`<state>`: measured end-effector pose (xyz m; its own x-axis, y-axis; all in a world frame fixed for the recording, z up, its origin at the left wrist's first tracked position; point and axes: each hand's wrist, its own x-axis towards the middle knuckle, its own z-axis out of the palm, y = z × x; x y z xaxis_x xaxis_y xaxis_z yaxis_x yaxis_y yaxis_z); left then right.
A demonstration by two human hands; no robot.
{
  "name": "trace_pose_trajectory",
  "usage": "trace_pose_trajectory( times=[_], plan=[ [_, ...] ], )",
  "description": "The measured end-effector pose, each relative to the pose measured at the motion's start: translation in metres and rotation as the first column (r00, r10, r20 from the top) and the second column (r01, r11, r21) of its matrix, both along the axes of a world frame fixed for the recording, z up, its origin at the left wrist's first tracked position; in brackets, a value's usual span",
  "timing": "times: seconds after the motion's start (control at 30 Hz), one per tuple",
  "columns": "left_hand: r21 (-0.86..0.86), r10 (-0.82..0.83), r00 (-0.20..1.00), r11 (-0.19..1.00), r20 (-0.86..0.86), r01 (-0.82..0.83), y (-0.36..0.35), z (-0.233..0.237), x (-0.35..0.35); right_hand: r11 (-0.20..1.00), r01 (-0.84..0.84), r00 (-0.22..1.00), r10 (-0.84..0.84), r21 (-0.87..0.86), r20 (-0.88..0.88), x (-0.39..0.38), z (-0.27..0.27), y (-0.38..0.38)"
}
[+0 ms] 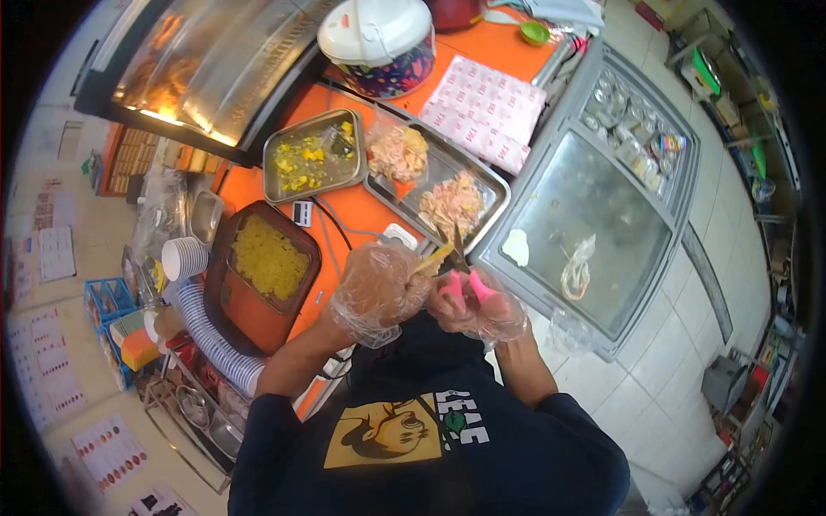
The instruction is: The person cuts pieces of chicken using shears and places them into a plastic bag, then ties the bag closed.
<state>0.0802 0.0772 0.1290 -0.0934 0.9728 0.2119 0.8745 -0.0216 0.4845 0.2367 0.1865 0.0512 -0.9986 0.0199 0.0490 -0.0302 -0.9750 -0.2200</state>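
Both hands wear clear plastic gloves. My left hand (383, 284) pinches a thin yellowish strip (436, 257), which points toward the scissors. My right hand (477, 305) is closed around the pink handles of the scissors (459, 258), whose dark blades are parted near the strip's tip. Beyond the hands, a metal tray (495, 185) holds a pile of pale, raw-looking meat pieces (452, 205) and, at its left end, a plastic bag of similar pieces (397, 155). What the strip is made of cannot be made out.
A metal tray with yellow bits (301, 163) and a brown tray of yellow mash (268, 256) stand left. Behind are a lit display case (206, 69), a patterned container (379, 47) and a printed paper stack (483, 112). A glass-topped freezer (594, 232) stands right; stacked cups (215, 327) lie left.
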Motion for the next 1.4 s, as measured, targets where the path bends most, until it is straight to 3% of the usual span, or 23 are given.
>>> trace_pose_trajectory(
  times=[0.03, 0.13, 0.27, 0.4, 0.53, 0.67, 0.73, 0.8, 0.83, 0.9, 0.97, 1.07, 1.17, 1.2, 1.27, 1.37, 1.4],
  plan=[
    [-0.012, 0.039, 0.993, 0.999, 0.11, -0.038, 0.007, -0.001, 0.006, 0.998, -0.026, 1.0, 0.027, -0.05, 0.013, 0.011, -0.009, 0.0],
    [-0.115, 0.062, 0.98, 0.993, 0.192, -0.04, 0.012, -0.012, 0.017, 0.991, -0.031, 0.997, 0.04, -0.134, 0.069, 0.034, -0.024, 0.006],
    [-0.083, 0.099, 0.986, 0.993, 0.135, -0.088, 0.021, -0.024, 0.023, 0.965, -0.054, 0.96, 0.12, -0.257, 0.252, 0.05, -0.006, 0.017],
    [-0.125, 0.114, 0.985, 0.987, 0.127, -0.098, 0.029, -0.016, 0.035, 0.982, -0.038, 0.987, 0.067, -0.187, 0.149, 0.05, -0.008, 0.025],
    [-0.107, 0.169, 0.97, 0.983, 0.175, -0.152, 0.039, -0.009, 0.048, 0.978, -0.045, 0.982, 0.081, -0.205, 0.17, 0.053, -0.008, 0.036],
    [-0.066, 0.215, 0.973, 0.975, 0.085, -0.21, 0.039, -0.025, 0.052, 0.981, -0.02, 0.973, 0.064, -0.195, 0.222, 0.058, -0.004, 0.057],
    [-0.069, 0.204, 0.977, 0.978, 0.062, -0.199, 0.039, -0.035, 0.056, 0.959, 0.038, 0.989, 0.004, -0.28, 0.148, 0.064, -0.002, 0.083],
    [-0.028, 0.077, 0.992, 0.996, -0.096, -0.08, 0.034, -0.063, 0.054, 0.929, 0.366, 0.925, -0.356, -0.055, 0.132, 0.069, 0.024, 0.116],
    [-0.021, 0.002, 0.984, 1.0, -0.179, -0.006, 0.033, -0.077, 0.052, 0.938, 0.347, 0.937, -0.348, 0.014, 0.038, 0.072, 0.031, 0.136],
    [-0.091, 0.135, 0.909, 0.979, -0.394, -0.184, 0.062, -0.099, 0.049, 0.947, 0.306, 0.952, -0.303, 0.094, -0.045, 0.079, 0.028, 0.158],
    [-0.16, 0.265, 0.924, 0.935, -0.275, -0.316, 0.102, -0.139, 0.038, 0.959, 0.249, 0.968, -0.245, 0.137, -0.052, 0.079, 0.017, 0.172],
    [-0.347, 0.526, 0.821, 0.744, -0.224, -0.571, 0.129, -0.231, 0.026, 0.961, 0.25, 0.964, -0.259, 0.12, 0.067, 0.08, 0.01, 0.168],
    [-0.331, 0.541, 0.838, 0.781, -0.063, -0.529, 0.11, -0.259, 0.0, 0.955, 0.237, 0.942, -0.271, 0.18, 0.199, 0.089, 0.009, 0.163],
    [-0.198, 0.571, 0.821, 0.806, 0.012, -0.558, 0.097, -0.284, -0.008, 0.959, 0.226, 0.94, -0.262, 0.173, 0.221, 0.092, -0.001, 0.161],
    [-0.186, 0.557, 0.785, 0.83, 0.27, -0.525, 0.09, -0.231, -0.01, 0.966, 0.183, 0.95, -0.222, 0.181, 0.222, 0.092, -0.033, 0.16],
    [-0.173, 0.48, 0.595, 0.85, 0.645, -0.498, 0.09, -0.154, 0.003, 0.828, 0.089, 0.851, -0.352, 0.553, 0.39, 0.059, -0.035, 0.148],
    [-0.163, 0.43, 0.497, 0.855, 0.754, -0.492, 0.093, -0.136, 0.007, 0.793, 0.117, 0.84, -0.4, 0.597, 0.367, 0.041, -0.035, 0.141]
  ],
)
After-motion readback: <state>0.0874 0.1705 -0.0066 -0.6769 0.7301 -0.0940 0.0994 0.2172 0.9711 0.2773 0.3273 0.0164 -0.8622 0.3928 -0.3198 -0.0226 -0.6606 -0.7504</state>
